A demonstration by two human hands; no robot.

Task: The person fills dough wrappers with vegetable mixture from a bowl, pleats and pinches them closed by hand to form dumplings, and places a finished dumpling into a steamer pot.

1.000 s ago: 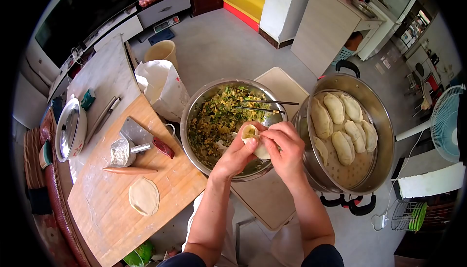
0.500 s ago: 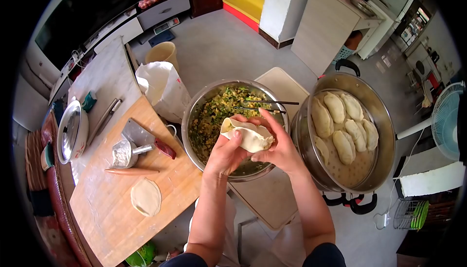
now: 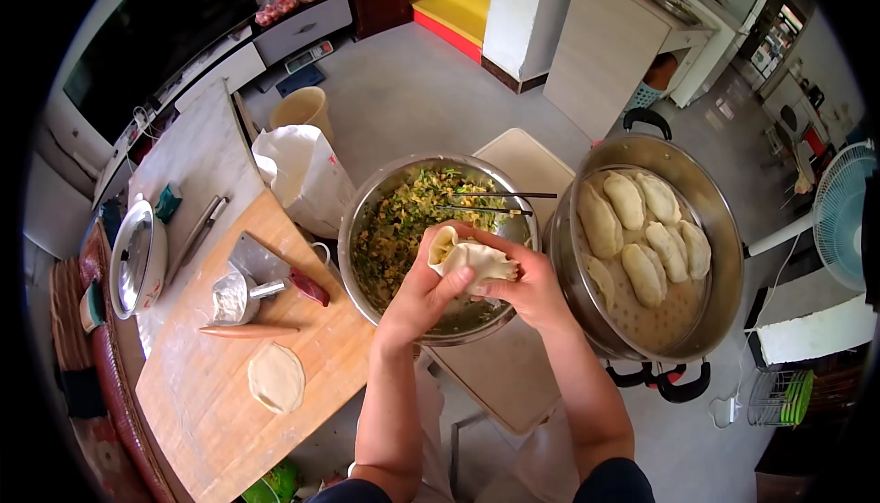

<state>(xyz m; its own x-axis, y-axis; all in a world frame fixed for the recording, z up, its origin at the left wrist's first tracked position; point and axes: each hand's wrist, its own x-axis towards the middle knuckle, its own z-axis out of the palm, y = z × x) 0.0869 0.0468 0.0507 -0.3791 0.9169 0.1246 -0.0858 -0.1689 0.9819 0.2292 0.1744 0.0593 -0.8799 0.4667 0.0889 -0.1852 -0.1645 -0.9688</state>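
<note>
Above the near part of a steel bowl (image 3: 346, 269) of chopped green and yellow filling (image 3: 403, 214), both hands hold one partly folded dumpling (image 3: 477, 260). Its left end gapes open; pleats show at its right end. My left hand (image 3: 417, 287) cups the left side, thumb across the dough. My right hand (image 3: 527, 287) grips the right end with its fingers. Two dark chopsticks (image 3: 513, 195) rest across the bowl's right rim. To the right, a steamer pot (image 3: 726, 255) holds several shaped dumplings (image 3: 644, 274).
On the wooden board (image 3: 330, 347) at left lie a flat dough round (image 3: 276, 378), a rolling pin (image 3: 247, 331), a cleaver (image 3: 257, 257) and a flour cup (image 3: 234, 298). Behind it stands a white bag (image 3: 307, 177). A fan (image 3: 843, 214) is at far right.
The dumpling has turned from upright to lying sideways between the hands, and its pleated end now shows. Since half a second ago, my right hand's raised fingers have come down around its right end.
</note>
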